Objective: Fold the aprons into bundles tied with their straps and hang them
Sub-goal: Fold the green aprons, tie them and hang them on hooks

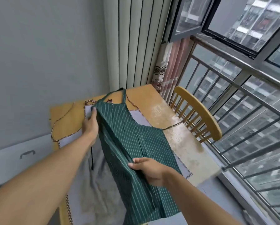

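Note:
A green apron with thin white stripes (131,132) is lifted over the wooden table (153,101), its left side folded over along its length. My left hand (90,125) grips the folded edge near the bib. My right hand (147,169) pinches the same fold lower down, near the hem. The neck loop (122,93) stands up at the far end, and one thin waist strap (175,125) trails to the right across the table. Under it lies a pale grey apron with checked trim (140,118), its straps (63,117) spread to the left.
A wooden chair (199,111) stands at the table's right side, against a metal railing (243,120) and windows. A grey towel-like cloth (93,181) lies on the near left of the table. A white box lid with a handle (20,156) sits lower left. Curtains (136,43) hang behind.

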`<state>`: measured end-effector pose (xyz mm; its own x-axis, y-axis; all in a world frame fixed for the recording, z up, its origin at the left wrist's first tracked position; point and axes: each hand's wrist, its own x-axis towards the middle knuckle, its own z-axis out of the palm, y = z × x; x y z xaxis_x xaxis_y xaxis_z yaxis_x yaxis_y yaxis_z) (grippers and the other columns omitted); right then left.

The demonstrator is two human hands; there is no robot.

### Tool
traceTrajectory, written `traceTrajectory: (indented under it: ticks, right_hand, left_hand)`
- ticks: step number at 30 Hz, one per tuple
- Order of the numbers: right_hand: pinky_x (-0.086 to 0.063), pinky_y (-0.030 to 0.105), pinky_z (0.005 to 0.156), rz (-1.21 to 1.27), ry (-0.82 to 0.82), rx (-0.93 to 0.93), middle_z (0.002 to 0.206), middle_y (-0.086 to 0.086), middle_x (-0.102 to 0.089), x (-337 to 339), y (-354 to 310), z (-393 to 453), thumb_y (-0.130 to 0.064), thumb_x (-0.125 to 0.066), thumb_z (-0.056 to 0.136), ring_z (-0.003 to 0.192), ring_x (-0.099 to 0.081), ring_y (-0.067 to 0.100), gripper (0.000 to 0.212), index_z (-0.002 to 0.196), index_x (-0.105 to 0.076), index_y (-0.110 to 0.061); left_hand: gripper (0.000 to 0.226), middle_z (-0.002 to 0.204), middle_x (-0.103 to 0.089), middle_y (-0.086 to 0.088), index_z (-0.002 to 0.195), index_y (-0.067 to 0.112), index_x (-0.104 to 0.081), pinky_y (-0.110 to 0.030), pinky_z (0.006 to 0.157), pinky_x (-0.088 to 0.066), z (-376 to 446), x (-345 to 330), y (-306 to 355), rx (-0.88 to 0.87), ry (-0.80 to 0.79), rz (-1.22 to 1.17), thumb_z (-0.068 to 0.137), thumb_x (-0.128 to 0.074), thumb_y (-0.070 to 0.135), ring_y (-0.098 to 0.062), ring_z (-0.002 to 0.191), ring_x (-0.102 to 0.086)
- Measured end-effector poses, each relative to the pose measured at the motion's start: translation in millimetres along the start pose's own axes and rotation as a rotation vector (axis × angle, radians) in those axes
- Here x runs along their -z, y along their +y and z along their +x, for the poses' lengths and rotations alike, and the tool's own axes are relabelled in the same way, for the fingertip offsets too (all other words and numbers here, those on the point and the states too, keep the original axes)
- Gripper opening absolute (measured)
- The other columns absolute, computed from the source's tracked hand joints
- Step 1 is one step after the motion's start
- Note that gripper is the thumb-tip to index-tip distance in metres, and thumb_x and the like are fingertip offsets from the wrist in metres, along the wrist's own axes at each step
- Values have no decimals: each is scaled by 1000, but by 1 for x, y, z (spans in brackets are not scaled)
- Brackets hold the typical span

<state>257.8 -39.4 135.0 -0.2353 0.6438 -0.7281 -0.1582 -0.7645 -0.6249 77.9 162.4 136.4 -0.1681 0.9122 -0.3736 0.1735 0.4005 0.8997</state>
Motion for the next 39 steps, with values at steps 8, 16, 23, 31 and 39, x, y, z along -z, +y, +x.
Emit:
traceTrajectory:
  ticks: [8,16,23,31,39]
  right_hand:
    - [-42,44,108,-208,383,98,150,7,-47,104,35,-15,-36,-59,102,126,-54,22,57,151,-40,-15]
    - [-39,35,106,-489,645,-62,149,14,-50,194,97,2,-36,-52,106,133,-51,30,52,147,-44,-6]
    - [-49,34,69,-577,725,-201,109,10,-66,211,125,19,-37,-60,101,80,-64,18,35,125,-57,-11]
    - [-51,34,66,-421,1047,-103,105,-5,-68,188,149,22,-44,-63,97,81,-62,13,20,107,-57,-28]
    - [-49,39,66,-297,1246,5,89,-5,-63,176,159,23,-45,-49,104,76,-59,19,24,100,-52,-22]
  left_hand:
    - [30,94,-71,-3,82,15,-72,-30,85,-44,0,-117,19,-88,-399,355,104,-54,24,-25,102,-65]
    - [71,153,-47,-7,150,18,-45,-40,111,-42,-25,-226,-29,-187,-713,674,89,-78,28,-30,136,-47]
    - [69,159,-36,-2,153,20,-38,-45,121,-32,-13,-181,-100,-227,-208,783,93,-73,23,-25,147,-33]
    - [58,136,-57,-10,134,11,-53,-41,97,-50,-28,-102,-172,217,-5,551,86,-79,33,-32,119,-58]
    - [36,97,-74,-4,105,14,-67,-44,79,-60,-70,-86,-192,335,-310,430,90,-72,46,-26,86,-70]
